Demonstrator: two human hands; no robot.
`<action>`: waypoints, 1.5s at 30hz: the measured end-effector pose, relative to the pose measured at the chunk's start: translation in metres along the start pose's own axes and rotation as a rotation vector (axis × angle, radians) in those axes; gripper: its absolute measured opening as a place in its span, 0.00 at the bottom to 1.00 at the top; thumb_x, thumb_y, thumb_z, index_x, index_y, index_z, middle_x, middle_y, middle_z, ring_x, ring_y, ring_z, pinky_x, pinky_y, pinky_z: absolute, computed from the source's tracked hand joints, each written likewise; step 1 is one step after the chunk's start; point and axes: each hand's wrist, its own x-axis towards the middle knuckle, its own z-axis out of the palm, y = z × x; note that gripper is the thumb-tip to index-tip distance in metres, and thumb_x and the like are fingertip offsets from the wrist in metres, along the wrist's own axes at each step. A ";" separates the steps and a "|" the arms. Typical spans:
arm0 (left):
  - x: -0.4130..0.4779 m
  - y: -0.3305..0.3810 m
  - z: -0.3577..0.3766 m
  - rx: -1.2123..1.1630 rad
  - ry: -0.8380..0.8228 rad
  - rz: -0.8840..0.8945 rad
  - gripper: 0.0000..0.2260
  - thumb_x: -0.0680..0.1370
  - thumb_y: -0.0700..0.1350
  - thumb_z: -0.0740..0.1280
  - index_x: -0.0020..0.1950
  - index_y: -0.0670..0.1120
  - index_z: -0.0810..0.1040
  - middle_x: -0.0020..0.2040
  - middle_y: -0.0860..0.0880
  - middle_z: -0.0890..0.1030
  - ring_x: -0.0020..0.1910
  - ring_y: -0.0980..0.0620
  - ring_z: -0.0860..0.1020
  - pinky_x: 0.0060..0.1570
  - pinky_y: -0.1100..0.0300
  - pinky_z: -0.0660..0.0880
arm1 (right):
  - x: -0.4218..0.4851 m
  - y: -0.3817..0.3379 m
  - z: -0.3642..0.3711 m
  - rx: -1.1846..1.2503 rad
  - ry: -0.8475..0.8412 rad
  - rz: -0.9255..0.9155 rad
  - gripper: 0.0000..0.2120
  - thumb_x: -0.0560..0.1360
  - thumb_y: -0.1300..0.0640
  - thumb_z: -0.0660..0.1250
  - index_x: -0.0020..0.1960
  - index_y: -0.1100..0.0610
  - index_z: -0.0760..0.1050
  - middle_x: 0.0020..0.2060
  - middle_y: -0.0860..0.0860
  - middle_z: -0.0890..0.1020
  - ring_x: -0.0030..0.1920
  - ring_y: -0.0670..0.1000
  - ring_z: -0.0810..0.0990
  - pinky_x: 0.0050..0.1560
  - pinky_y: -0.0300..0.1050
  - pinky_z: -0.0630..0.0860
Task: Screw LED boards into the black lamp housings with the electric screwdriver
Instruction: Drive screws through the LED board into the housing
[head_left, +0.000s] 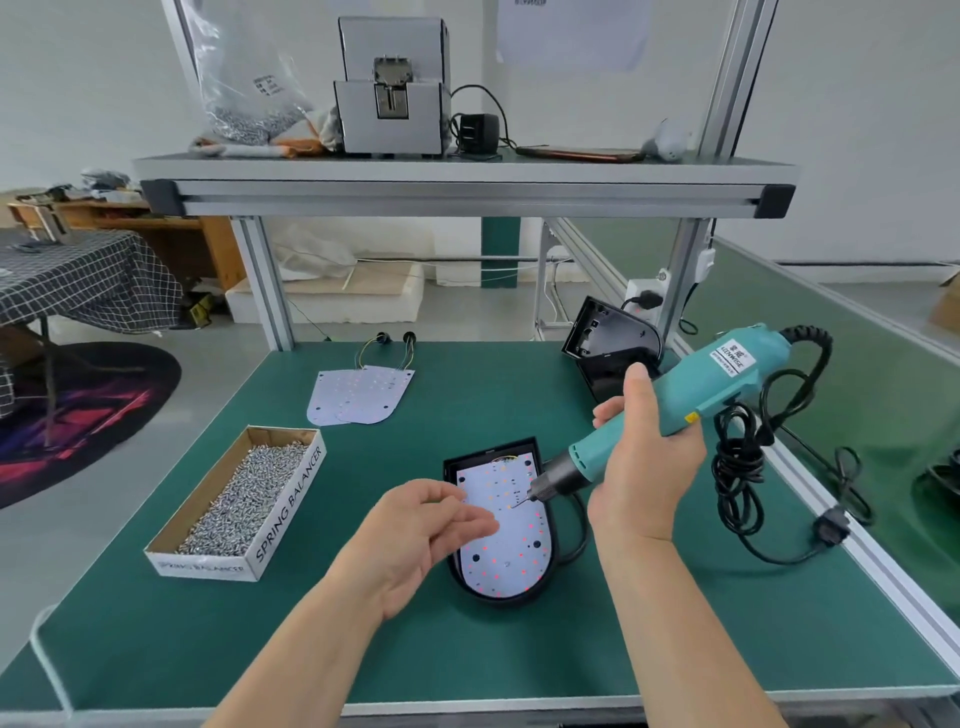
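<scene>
led board (501, 540), is it in place for driving?

yes. it lies flat inside the black lamp housing (491, 451), close to the front edge of the table (208, 623), about midway along.

what are the hands doing?

the right hand (644, 467) is wrapped round the barrel of the electric screwdriver (727, 384). the tool leans steeply toward the right edge, with its bit down at the upper right part of the board. the left hand (431, 525) hovers by the housing's left wall, fingers loosely curled, holding nothing i can see.

is a screw on the bit?

too small to tell.

so how would i do this step well?

i'd stand the tool nearer upright before pulling the trigger; a slanted bit may skid onto the leds. i'd rest the left hand's fingers on the housing wall so it can't turn, then press straight down. the black cord (748, 457) loops near the right edge, so i'd give it slack.

and supplies?

the box of screws (283, 512) sits toward the left edge. spare boards (358, 395) lie toward the back edge. another housing (608, 343) is propped up near the back right corner.
</scene>
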 end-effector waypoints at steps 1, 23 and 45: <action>-0.001 -0.001 0.003 0.002 -0.015 -0.011 0.05 0.83 0.34 0.61 0.53 0.32 0.74 0.43 0.36 0.85 0.45 0.42 0.86 0.38 0.64 0.81 | -0.001 0.000 0.001 -0.003 0.001 -0.002 0.10 0.72 0.49 0.72 0.42 0.51 0.72 0.28 0.49 0.78 0.31 0.48 0.77 0.37 0.41 0.75; -0.009 -0.013 0.025 -0.394 -0.110 -0.166 0.06 0.71 0.26 0.66 0.44 0.32 0.81 0.40 0.35 0.82 0.37 0.45 0.85 0.33 0.64 0.81 | -0.006 0.000 0.001 0.006 0.000 0.018 0.12 0.72 0.48 0.72 0.41 0.52 0.71 0.27 0.50 0.77 0.31 0.49 0.75 0.41 0.48 0.72; -0.018 -0.015 0.028 -0.281 -0.067 -0.049 0.04 0.65 0.29 0.71 0.37 0.35 0.83 0.42 0.34 0.83 0.38 0.42 0.85 0.35 0.62 0.81 | -0.008 0.001 0.000 -0.003 0.023 0.045 0.11 0.71 0.47 0.72 0.39 0.50 0.72 0.27 0.51 0.77 0.31 0.49 0.75 0.40 0.48 0.72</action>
